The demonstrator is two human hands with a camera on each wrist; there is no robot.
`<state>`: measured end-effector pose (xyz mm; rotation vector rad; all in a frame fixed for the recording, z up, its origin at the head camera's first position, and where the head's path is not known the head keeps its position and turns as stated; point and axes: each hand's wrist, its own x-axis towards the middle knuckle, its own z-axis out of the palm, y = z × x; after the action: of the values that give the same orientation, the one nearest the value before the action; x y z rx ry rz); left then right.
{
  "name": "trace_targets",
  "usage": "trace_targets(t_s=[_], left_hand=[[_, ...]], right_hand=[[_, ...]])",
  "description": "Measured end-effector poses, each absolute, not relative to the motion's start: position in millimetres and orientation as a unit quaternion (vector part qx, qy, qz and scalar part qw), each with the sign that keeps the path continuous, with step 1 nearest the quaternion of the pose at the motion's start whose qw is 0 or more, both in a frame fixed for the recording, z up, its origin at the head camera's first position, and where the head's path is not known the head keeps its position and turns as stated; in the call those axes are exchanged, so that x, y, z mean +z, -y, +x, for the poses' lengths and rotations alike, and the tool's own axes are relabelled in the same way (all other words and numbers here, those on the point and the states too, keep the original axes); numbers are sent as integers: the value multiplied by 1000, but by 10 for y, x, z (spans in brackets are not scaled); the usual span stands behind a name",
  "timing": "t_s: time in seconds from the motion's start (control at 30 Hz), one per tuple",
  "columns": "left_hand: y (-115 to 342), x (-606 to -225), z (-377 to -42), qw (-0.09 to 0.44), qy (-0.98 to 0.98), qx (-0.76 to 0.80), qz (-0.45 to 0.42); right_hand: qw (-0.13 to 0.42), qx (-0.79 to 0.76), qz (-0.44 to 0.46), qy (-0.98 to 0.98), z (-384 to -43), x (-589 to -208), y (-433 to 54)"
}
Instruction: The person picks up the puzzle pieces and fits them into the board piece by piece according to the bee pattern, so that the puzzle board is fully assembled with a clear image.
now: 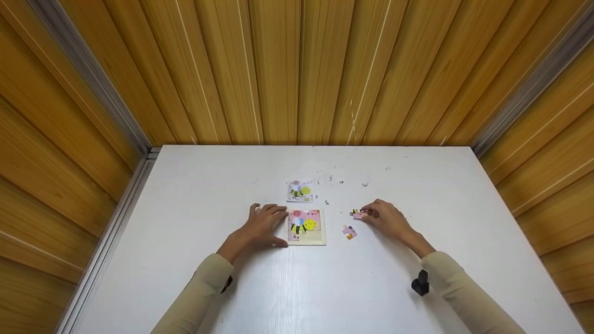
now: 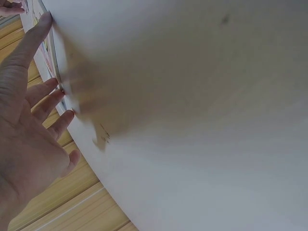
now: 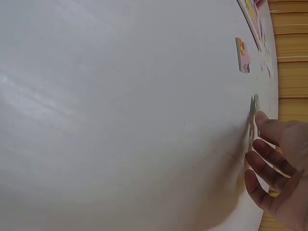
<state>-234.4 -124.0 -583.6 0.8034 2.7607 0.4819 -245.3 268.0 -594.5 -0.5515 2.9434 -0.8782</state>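
Observation:
A square puzzle board with a bee picture lies on the white table, partly filled, its lower right showing bare cream base. My left hand rests along the board's left edge, with thumb and fingers spread apart; in the left wrist view the hand touches that edge. My right hand, right of the board, pinches a pink puzzle piece with black and yellow on it. In the right wrist view, the right hand mostly hides this piece. Between board and right hand lies a loose pink-and-orange puzzle piece.
Behind the board lies a small picture card with the same bee design. Small dark marks or specks dot the table near it. Wood-look panel walls stand at the back and sides.

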Motion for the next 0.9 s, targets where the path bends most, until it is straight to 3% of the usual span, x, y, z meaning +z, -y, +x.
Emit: trace_targets(t_s=[0.9], left_hand=[[1241,-5854,-2316,102,-942,170,271]], right_hand=[[43,-313,-216,-924,-2266,-5832,-2032]])
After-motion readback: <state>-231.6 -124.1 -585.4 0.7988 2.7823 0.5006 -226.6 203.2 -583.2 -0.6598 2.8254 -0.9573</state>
